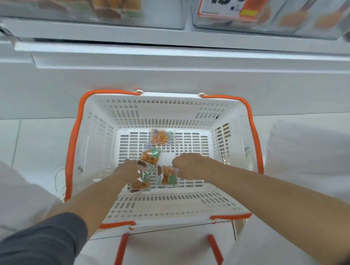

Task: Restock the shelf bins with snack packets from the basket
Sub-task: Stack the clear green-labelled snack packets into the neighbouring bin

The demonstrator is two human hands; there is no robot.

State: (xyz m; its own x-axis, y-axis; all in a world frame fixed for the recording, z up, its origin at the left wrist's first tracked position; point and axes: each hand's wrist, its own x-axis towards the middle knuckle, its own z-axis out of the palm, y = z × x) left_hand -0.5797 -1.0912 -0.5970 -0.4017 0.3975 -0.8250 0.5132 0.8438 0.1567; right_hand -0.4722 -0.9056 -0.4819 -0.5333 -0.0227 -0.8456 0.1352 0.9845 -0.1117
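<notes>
A white basket [165,105] with orange handles stands on the floor below the shelf. Several clear snack packets with orange pieces lie on its bottom: one at the back [160,137], one in the middle [151,156]. My left hand [127,170] reaches in and grips a packet [141,182] by its top. My right hand [188,163], fingers curled downward, pinches another packet [168,177] at its upper edge. Two clear shelf bins [116,7] [285,15] holding orange snacks sit at the top of the view, blurred.
An orange and white price tag [233,3] reading 13.5 hangs on the right bin. A white shelf ledge [167,47] juts out between bins and basket. White cloth [309,147] shows at the right, and tiled floor [31,141] lies at the left.
</notes>
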